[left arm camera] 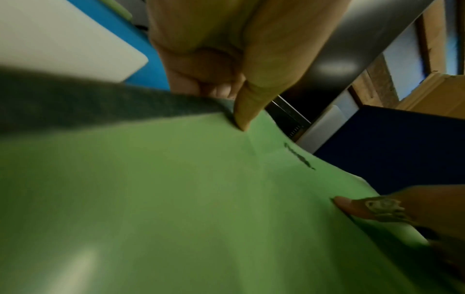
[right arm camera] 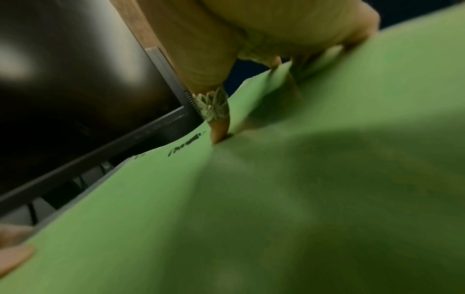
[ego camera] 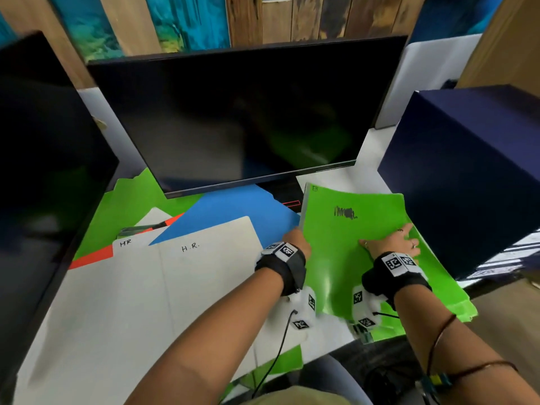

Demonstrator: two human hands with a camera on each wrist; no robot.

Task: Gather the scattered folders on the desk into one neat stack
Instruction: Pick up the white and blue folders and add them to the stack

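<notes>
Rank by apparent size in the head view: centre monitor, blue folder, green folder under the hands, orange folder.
1. Centre monitor
2. Green folder under the hands, nearer the camera, so possibly flattered
3. Blue folder, partly covered
4. Orange folder, only slivers showing, so true size unclear

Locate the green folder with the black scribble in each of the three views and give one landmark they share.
Head: green folder lies right of centre, left hand at its left edge, right hand pressing its right part.
Left wrist: green folder fills the lower frame.
Right wrist: green folder fills the lower right.
Shared landmark: the black scribble near its far edge.
</notes>
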